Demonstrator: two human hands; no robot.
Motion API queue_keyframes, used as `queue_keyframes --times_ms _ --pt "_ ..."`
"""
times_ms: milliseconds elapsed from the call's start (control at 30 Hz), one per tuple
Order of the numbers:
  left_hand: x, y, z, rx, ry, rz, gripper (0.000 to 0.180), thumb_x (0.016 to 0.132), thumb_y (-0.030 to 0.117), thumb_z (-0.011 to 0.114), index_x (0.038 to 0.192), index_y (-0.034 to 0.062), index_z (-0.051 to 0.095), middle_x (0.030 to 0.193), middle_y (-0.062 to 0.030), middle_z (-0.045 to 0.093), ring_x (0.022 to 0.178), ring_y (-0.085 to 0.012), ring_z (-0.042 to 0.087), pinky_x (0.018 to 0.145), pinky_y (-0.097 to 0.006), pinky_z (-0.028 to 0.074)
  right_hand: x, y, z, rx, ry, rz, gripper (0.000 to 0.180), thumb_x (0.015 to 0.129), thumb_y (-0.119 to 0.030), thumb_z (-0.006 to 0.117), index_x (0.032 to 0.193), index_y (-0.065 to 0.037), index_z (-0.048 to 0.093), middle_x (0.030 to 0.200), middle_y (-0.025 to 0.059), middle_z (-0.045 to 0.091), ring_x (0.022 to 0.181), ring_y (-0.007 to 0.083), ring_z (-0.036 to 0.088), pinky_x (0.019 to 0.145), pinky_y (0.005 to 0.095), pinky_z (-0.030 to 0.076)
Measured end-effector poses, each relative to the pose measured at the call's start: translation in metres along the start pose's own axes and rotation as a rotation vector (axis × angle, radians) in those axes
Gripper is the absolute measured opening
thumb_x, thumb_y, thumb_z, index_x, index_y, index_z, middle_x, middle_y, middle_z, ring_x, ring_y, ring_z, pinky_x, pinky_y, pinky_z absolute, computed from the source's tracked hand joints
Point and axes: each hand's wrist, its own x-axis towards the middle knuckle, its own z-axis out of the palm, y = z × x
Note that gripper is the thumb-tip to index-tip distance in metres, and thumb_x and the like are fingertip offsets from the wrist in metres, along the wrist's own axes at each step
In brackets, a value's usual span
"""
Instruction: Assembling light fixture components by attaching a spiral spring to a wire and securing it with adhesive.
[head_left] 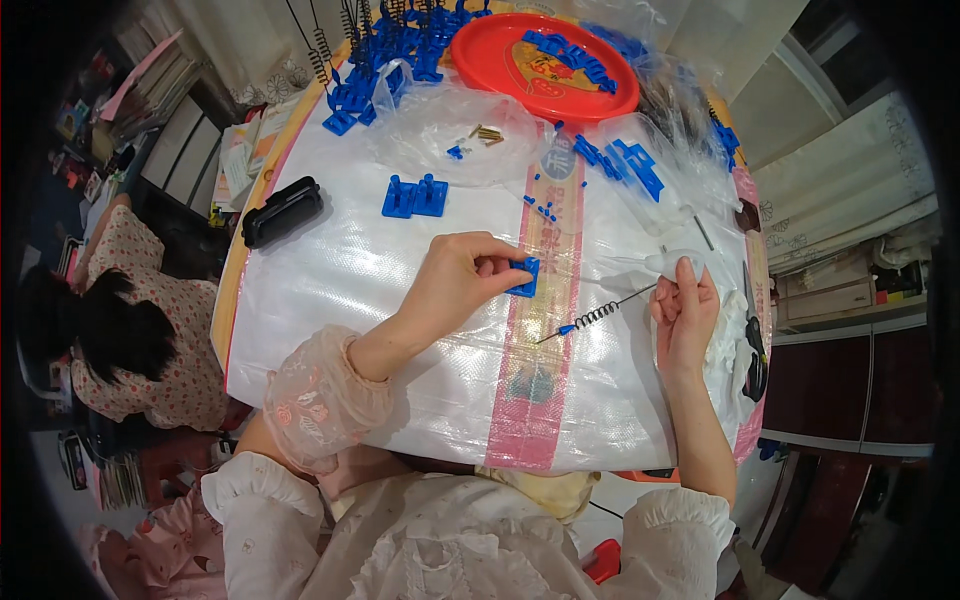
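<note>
My left hand pinches a small blue plastic base piece over the pink-and-yellow stripe of the white woven sheet. My right hand has its fingers closed round a white squeeze bottle, whose thin clear nozzle points left. A black coiled spring wire runs down and left from the fingers of that hand; how they grip it is partly hidden. Near the wire's lower end sits a blue cone-shaped tip. Two blue base pieces with upright posts stand together beyond my left hand.
At the back are a red tray holding blue parts, and a pile of blue pieces with springs. Brass pins lie on a clear bag. Small blue caps are scattered mid-table. A black case lies left, black-handled scissors right.
</note>
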Motion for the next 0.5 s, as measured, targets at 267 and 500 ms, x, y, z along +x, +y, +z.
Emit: queue_keyframes --times_ms 267,500 --pt "0.0010 -0.0023 -0.0022 0.048 -0.019 0.017 0.016 0.079 0.006 0.082 0.093 -0.0013 0.077 0.073 -0.0004 0.065 0.065 -0.0043 0.046 0.058 -0.022 0.039 -0.0003 0.0003 0.0014 -0.009 -0.004 -0.019 0.018 0.101 -0.023 0.062 0.099 -0.005 0.060 0.070 0.0007 0.058 0.053 0.0047 0.048 0.044 0.0209 0.036" --pt "0.0014 -0.0033 -0.0017 0.049 -0.017 0.005 0.016 0.079 0.006 0.082 0.092 -0.0016 0.077 0.073 -0.0007 0.065 0.065 -0.0046 0.046 0.058 -0.023 0.039 0.0011 0.0014 0.0011 -0.007 -0.012 -0.021 0.018 0.101 -0.022 0.061 0.098 -0.005 0.060 0.069 0.0011 0.058 0.052 0.0046 0.046 0.044 0.0218 0.035"
